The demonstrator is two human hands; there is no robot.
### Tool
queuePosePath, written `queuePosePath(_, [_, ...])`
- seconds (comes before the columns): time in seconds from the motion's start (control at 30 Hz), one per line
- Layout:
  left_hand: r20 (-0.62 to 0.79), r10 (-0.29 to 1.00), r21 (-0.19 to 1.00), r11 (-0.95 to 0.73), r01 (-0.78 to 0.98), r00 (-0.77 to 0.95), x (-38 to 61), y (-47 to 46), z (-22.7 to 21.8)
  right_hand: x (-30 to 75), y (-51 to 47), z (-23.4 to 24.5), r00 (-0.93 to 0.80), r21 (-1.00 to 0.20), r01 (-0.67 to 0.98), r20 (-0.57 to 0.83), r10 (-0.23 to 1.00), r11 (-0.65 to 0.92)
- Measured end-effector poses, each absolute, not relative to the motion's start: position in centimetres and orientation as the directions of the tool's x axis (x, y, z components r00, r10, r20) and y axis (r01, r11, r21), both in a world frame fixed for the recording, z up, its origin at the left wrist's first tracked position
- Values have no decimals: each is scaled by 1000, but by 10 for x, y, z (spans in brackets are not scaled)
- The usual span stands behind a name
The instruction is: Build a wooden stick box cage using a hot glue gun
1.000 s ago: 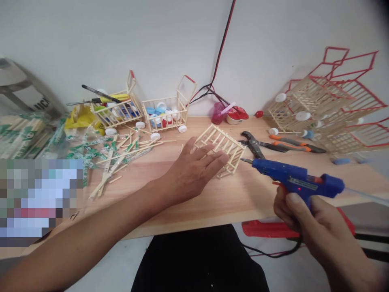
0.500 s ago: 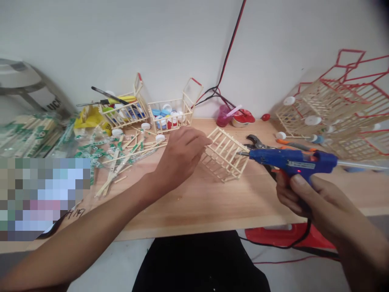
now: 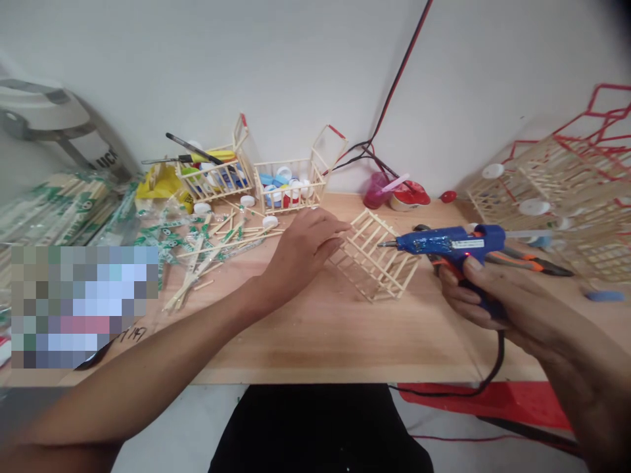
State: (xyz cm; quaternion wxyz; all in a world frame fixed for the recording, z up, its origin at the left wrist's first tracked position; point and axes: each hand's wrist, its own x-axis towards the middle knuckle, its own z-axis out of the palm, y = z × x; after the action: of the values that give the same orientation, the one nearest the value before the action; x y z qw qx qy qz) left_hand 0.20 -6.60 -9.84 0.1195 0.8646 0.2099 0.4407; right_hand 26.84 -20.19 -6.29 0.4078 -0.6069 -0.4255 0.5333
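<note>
Standing tilted, a pale slatted stick frame (image 3: 373,255), near a blue glue gun (image 3: 446,242)

Bare hands (image 3: 305,253), black clothing (image 3: 320,430)

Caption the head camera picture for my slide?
Right hand grips blue glue gun; left hand hovers beside pale wooden-stick cage.

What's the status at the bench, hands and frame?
Right hand gripping blue hot glue gun, nozzle toward frame. Left hand open, beside wooden stick frame. Loose sticks left of left hand.
</note>
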Motion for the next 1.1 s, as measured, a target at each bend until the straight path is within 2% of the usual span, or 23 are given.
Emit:
queuePosePath(0.17, [708, 477, 397, -879, 264, 521, 3, -65, -101, 269, -191, -54, 73, -932, 53, -354, 932, -358])
queuePosePath(0.77, [698, 482, 365, -876, 316, 530, 8, -64, -99, 259, -159, -50, 4, -888, 145, -440, 898, -436])
queuePosePath(1.1, [675, 494, 379, -869, 316, 548, 10, -64, -97, 262, -159, -54, -53, -894, 72, -447, 893, -443])
